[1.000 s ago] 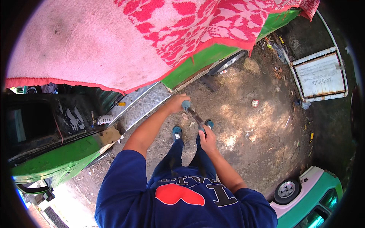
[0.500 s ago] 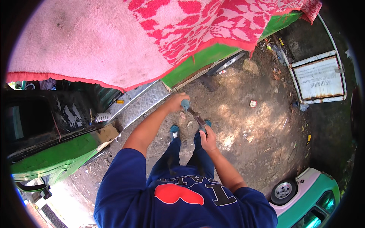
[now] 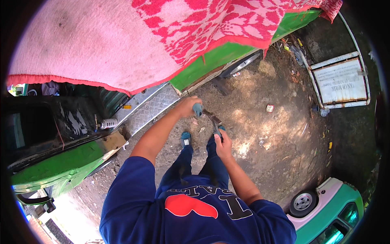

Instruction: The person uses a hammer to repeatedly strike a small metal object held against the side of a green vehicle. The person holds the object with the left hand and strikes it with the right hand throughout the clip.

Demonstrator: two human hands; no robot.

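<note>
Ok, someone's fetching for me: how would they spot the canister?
Find the green vehicle at picture left. Between its scraped dark panel and the metal plate sits the canister; its slim nozzle sets it apart from the yellow object nearby.

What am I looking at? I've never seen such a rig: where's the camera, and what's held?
There is no machine here, just a person's bare left hand and right hand. The view comes from a wide fisheye camera on the head, looking down, so straight edges bend. The left hand holds a blue-grey piece; the right hand grips a slim dark tool beside it; their exact kind is unclear. A pink and red cloth drapes over a green panel, and a small packet lies on the ground.
</note>
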